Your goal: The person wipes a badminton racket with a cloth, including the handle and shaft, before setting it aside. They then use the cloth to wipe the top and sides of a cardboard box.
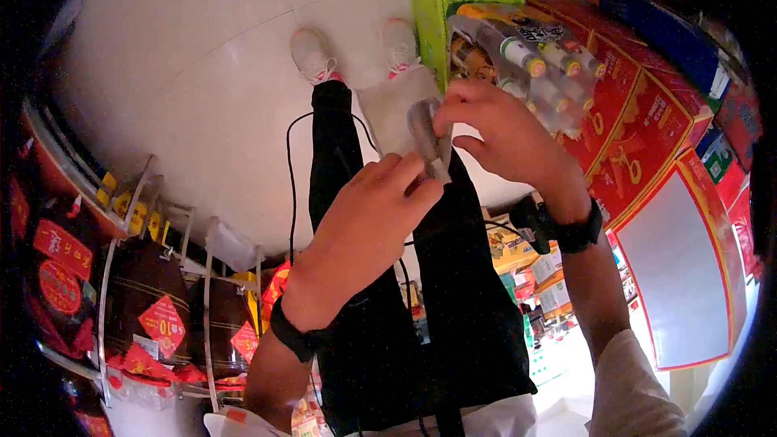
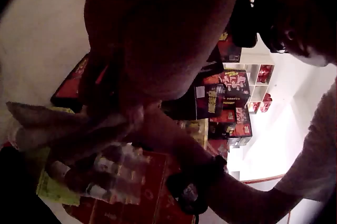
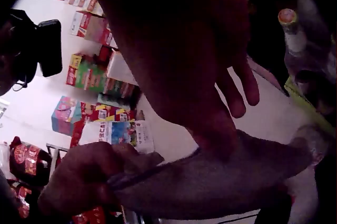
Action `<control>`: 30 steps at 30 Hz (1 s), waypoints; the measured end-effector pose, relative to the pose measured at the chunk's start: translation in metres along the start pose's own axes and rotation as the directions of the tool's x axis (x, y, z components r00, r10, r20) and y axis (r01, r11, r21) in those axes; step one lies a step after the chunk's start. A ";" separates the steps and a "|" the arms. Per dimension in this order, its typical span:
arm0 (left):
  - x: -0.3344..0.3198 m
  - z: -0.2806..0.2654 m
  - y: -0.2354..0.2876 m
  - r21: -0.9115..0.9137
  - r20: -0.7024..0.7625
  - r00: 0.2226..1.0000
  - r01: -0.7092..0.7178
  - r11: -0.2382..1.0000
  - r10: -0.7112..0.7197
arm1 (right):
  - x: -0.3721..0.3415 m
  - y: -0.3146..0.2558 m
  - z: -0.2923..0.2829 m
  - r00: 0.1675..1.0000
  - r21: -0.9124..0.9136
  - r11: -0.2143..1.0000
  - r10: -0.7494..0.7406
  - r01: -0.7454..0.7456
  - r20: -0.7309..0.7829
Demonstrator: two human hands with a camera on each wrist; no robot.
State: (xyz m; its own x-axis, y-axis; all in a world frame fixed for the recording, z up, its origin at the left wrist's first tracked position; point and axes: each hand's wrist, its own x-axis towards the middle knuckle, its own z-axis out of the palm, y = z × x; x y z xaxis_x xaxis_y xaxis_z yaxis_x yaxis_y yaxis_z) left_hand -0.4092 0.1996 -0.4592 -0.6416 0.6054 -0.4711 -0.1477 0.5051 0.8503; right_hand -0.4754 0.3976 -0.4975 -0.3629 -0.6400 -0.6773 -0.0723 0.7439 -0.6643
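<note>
Grey, soft-looking folded piece (image 1: 423,131) held up between both hands, over black trousers (image 1: 469,316)
Left hand (image 1: 356,222) curled, gripping near end; right hand (image 1: 506,129) pinching far part, spare fingers loose, apart
Progress, judged: mid-handling; piece folded lengthwise, in both grips, not yet set down; remaining steps can't be told
Hidden: ends under fingers, inside of fold; wrist views dark, exact item and fabric unclear; bottle pack (image 1: 558,73) labels blurred
</note>
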 end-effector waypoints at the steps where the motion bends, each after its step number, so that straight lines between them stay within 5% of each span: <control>1: -0.001 0.001 0.000 -0.001 -0.003 1.000 -0.003 1.000 0.003 | -0.002 0.000 0.002 0.998 -0.010 1.000 -0.030 0.030 -0.056; 4: -0.003 0.008 -0.002 0.069 -0.080 0.983 -0.160 0.985 0.166 | -0.004 -0.003 0.010 0.973 -0.013 0.994 -0.110 0.110 -0.202; 6: -0.005 0.009 0.003 0.025 0.003 0.991 -0.132 0.991 0.132 | 0.000 -0.007 0.016 0.952 0.027 0.988 -0.142 0.155 -0.273; 9: -0.008 0.005 0.007 0.012 0.063 0.989 -0.133 0.991 0.132 | -0.004 -0.009 0.011 0.971 -0.052 0.979 -0.204 0.199 -0.121; 12: -0.010 0.000 0.007 0.045 0.055 0.987 -0.154 0.987 0.151 | -0.011 -0.003 0.017 0.987 -0.104 0.984 -0.148 0.142 -0.057; 16: -0.015 -0.005 0.005 0.100 -0.044 0.993 -0.103 0.990 0.108 | -0.040 -0.002 0.014 0.978 -0.023 0.999 0.027 -0.032 -0.207; 21: -0.018 -0.018 0.018 -0.031 0.114 0.993 0.039 0.999 -0.035 | -0.106 -0.019 -0.001 0.908 0.002 0.979 0.191 -0.205 -0.372; 22: -0.018 -0.020 0.023 -0.048 0.168 0.984 0.062 0.997 -0.053 | -0.119 -0.020 0.001 0.895 -0.020 0.987 0.133 -0.157 -0.426; 28: -0.017 -0.013 0.041 -0.066 -0.001 0.985 -0.172 0.983 0.172 | -0.164 -0.042 0.018 0.808 0.033 0.975 0.200 -0.219 -0.555; 30: -0.016 -0.014 0.048 -0.142 0.076 0.983 -0.153 0.978 0.165 | -0.176 -0.043 0.029 0.795 0.090 0.971 0.235 -0.223 -0.560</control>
State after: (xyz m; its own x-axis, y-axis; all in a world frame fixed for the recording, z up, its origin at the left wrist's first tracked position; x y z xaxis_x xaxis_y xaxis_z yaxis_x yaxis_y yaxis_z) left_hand -0.4167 0.2056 -0.4076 -0.5980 0.7254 -0.3409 -0.1531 0.3141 0.9370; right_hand -0.3818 0.4732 -0.3588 -0.8252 -0.2266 -0.5173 0.0945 0.8477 -0.5220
